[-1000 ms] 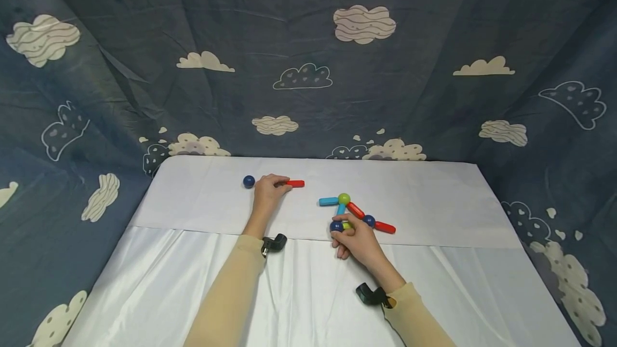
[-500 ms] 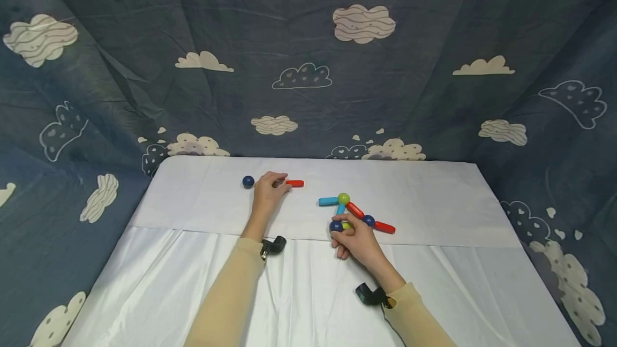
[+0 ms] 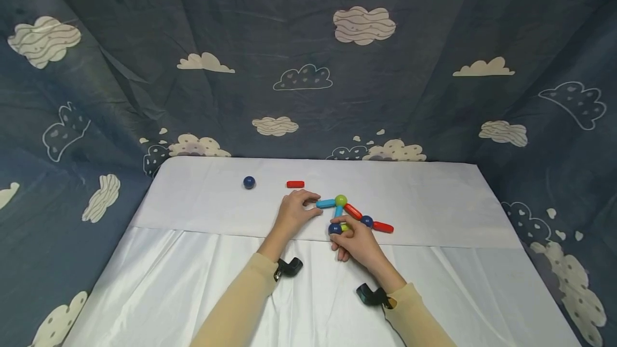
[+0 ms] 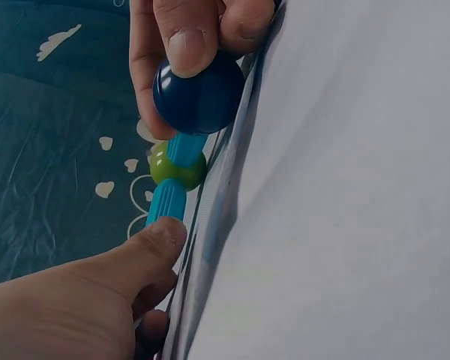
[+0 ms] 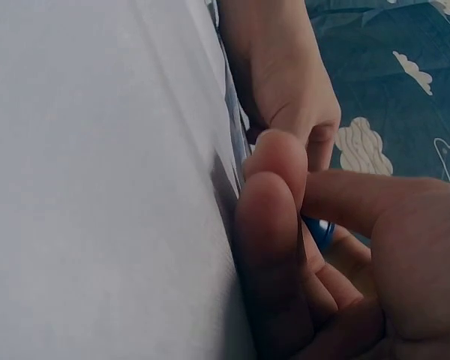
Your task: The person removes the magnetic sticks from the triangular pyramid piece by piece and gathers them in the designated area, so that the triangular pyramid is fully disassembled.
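Note:
My left hand pinches the outer end of a light blue magnetic stick between thumb and fingers. That stick joins a lime green ball. From the ball a second light blue stick runs down to a dark blue ball, which my right hand grips with thumb and index finger. The left wrist view shows the left thumb on the light blue stick and the other hand's fingers around the dark blue ball. A lime stick is partly hidden under the right fingers.
A red stick, another dark blue ball and a further red stick continue the chain rightward. Apart on the white tabletop lie a loose red stick and a dark blue ball.
My left hand has left the loose red stick, moved right and taken the light blue stick's end. The joined pieces have shifted slightly left. My right hand keeps its grip.

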Demonstrator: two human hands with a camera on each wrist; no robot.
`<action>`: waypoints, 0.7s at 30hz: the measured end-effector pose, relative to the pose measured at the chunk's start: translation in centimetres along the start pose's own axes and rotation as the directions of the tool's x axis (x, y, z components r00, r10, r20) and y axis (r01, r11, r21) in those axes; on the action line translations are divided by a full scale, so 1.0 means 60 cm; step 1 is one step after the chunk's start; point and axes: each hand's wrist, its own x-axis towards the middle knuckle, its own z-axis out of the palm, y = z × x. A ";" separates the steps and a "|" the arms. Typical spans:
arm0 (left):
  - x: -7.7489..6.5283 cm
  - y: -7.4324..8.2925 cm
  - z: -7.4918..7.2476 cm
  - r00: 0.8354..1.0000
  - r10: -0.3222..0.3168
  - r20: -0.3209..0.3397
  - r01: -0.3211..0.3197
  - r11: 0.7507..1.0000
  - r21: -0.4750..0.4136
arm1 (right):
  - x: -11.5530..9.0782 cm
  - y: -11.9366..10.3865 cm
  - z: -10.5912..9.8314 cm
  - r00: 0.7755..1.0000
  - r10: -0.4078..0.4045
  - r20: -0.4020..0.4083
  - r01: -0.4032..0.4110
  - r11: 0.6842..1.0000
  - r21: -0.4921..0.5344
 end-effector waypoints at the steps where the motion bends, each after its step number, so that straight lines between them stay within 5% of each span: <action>1: 0.000 0.001 0.001 1.000 0.003 -0.002 -0.003 1.000 0.015 | -0.001 0.000 -0.001 1.000 -0.008 0.010 0.008 1.000 -0.001; 12: -0.018 -0.002 -0.003 1.000 0.002 0.013 -0.002 0.999 -0.044 | -0.005 -0.014 -0.046 0.982 0.007 0.189 -0.004 1.000 -0.017; 18: -0.042 0.000 -0.014 0.994 -0.046 0.096 0.057 0.992 -0.115 | -0.005 -0.047 -0.089 0.999 -0.018 0.036 0.019 0.999 -0.029; 21: -0.054 0.001 -0.017 0.991 -0.058 0.122 0.073 0.990 -0.117 | 0.004 -0.053 -0.103 0.994 -0.066 -0.084 0.056 0.992 -0.117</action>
